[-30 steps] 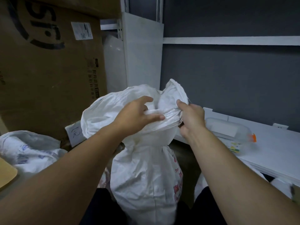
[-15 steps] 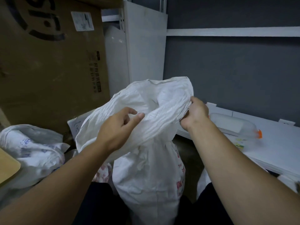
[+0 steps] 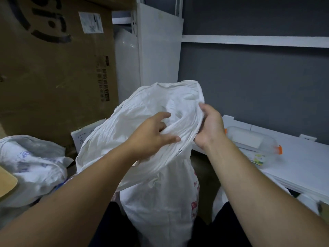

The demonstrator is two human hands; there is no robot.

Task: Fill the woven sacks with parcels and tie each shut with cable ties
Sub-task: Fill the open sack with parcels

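The woven sack [image 3: 160, 193] is stood upright at lower centre of the frame, its long axis vertical, its loose mouth fanned open toward upper centre. A gathered band of pleats is run across from lower left to centre right. The left hand [image 3: 151, 136] is curled over the band's middle, gripping folds. The right hand [image 3: 210, 127] is closed on the band's right end. No cable tie can be seen. A clear bottle [image 3: 252, 139] is laid on the white shelf [image 3: 302, 166] at right.
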